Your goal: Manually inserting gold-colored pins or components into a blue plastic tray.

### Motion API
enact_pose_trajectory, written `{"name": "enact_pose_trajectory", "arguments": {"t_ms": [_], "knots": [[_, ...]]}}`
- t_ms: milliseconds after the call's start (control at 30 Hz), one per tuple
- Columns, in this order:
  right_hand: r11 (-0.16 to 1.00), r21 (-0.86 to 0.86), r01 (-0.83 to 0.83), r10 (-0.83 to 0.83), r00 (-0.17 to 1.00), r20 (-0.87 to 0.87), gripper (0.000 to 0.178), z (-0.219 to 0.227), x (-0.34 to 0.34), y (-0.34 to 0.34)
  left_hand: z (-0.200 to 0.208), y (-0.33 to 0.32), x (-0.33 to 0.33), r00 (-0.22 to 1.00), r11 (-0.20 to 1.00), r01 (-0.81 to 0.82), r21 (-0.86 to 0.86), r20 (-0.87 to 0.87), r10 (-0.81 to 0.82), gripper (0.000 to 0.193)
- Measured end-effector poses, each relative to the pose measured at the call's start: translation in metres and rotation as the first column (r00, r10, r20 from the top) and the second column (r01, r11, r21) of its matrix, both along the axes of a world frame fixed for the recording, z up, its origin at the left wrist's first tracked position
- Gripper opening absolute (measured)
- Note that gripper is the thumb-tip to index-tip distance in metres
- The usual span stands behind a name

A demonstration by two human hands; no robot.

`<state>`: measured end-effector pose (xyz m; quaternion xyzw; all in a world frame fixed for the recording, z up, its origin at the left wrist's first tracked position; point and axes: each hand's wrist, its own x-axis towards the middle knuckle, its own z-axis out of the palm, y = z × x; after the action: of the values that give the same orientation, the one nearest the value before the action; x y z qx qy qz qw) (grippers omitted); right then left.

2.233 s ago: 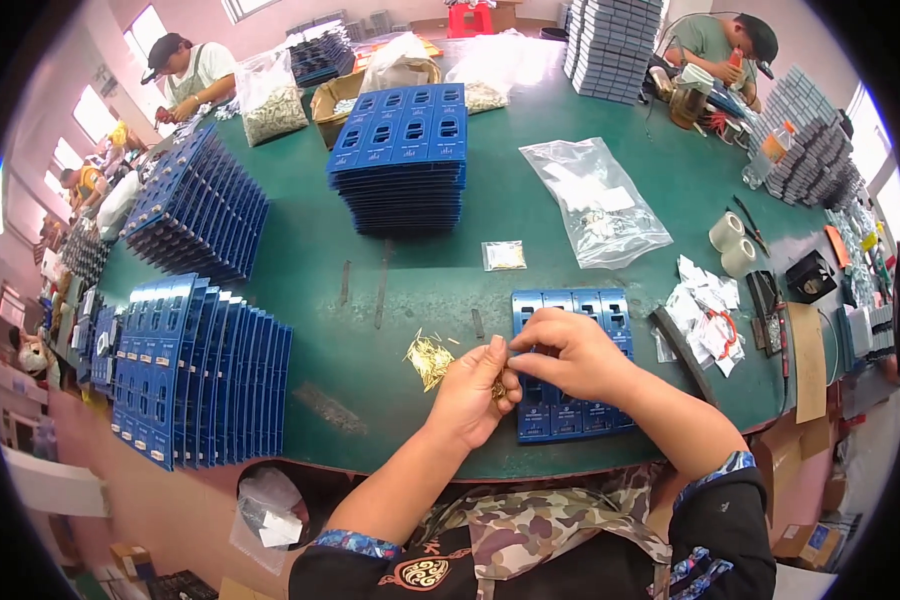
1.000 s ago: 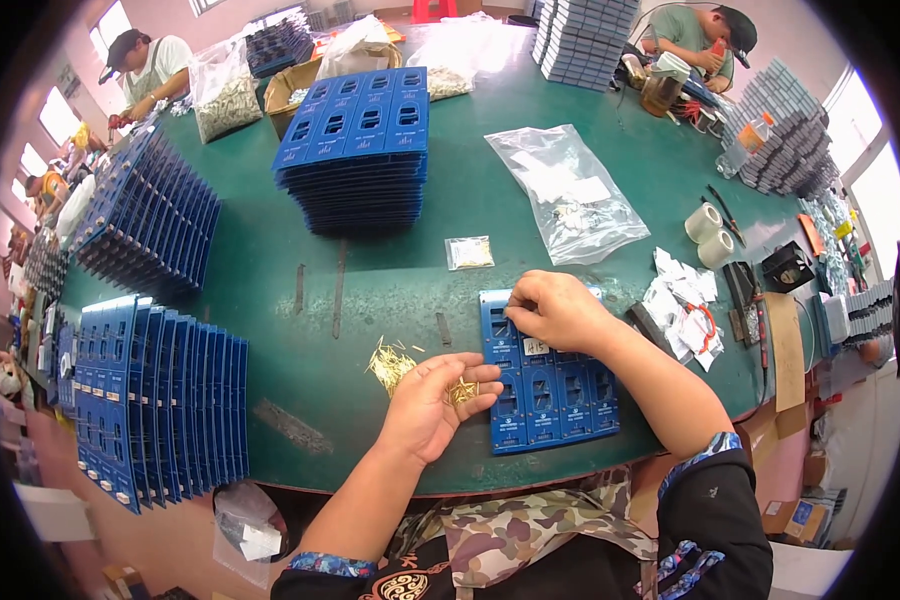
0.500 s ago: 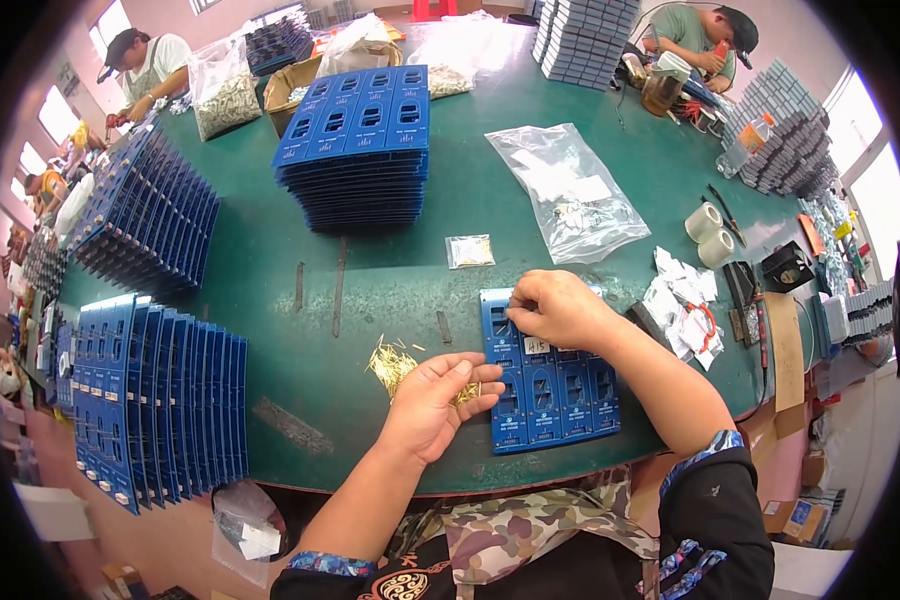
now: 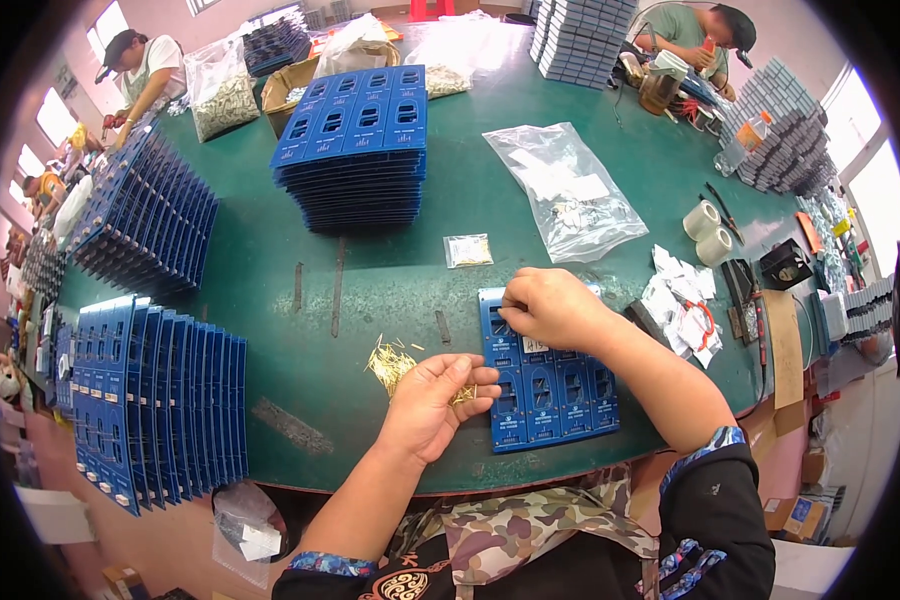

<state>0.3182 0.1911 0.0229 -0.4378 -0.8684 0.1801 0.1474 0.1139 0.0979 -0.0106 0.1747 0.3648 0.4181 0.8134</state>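
Note:
A blue circuit board panel [image 4: 522,437] with rows of cut-outs lies flat at the table's near edge. Over its far left corner is my right hand [image 4: 555,310], thumb and fingertips pinched together; whatever they hold is too small to make out. A small white label [image 4: 536,345] sits on the panel below that hand. My left hand [image 4: 422,405] is cupped, palm up, by the panel's left edge, with thin gold-coloured pins [image 4: 464,395] showing among its curled fingers. Just beyond it lies a loose pile of the same pins [image 4: 388,362], partly covered by the hand.
Stacks of blue panels [image 4: 355,150] stand far left and along the left side [image 4: 160,400]. A clear plastic bag [image 4: 570,195] and a small packet [image 4: 468,251] lie ahead. Tape rolls [image 4: 708,230], paper scraps [image 4: 678,300] and a soldering iron [image 4: 761,340] are right. Two people work across the table.
My right hand has shifted very slightly left over the panel, still pinched. My left hand stays almost in place. The person at the far left has lowered an arm.

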Motion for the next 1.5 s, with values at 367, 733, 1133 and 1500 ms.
{"name": "enact_pose_trajectory", "arguments": {"t_ms": [367, 733, 1133, 1500], "knots": [[0.999, 0.03, 0.041, -0.042, 0.998, 0.046, 0.015, 0.003, -0.003, -0.005, 0.0, 0.0, -0.001, 1.0, 1.0, -0.016, -0.019, 0.02, 0.016, 0.025], [0.995, 0.007, 0.095, -0.095, 0.993, 0.063, 0.016, 0.0, -0.005, -0.006, -0.002, 0.0, -0.002, 1.0, 1.0, -0.018, -0.021, 0.024, 0.018, 0.024], [0.998, 0.011, 0.069, -0.069, 0.996, 0.059, 0.017, -0.003, -0.004, -0.013, -0.001, 0.001, -0.003, 1.0, 1.0, 0.001, -0.016, -0.015, -0.002, 0.024], [0.99, 0.14, -0.011, 0.018, 0.999, -0.051, 0.012, 0.0, 0.005, -0.024, 0.002, 0.0, -0.004, 0.996, 0.998, -0.034, -0.047, 0.079, 0.038, 0.022]]}}
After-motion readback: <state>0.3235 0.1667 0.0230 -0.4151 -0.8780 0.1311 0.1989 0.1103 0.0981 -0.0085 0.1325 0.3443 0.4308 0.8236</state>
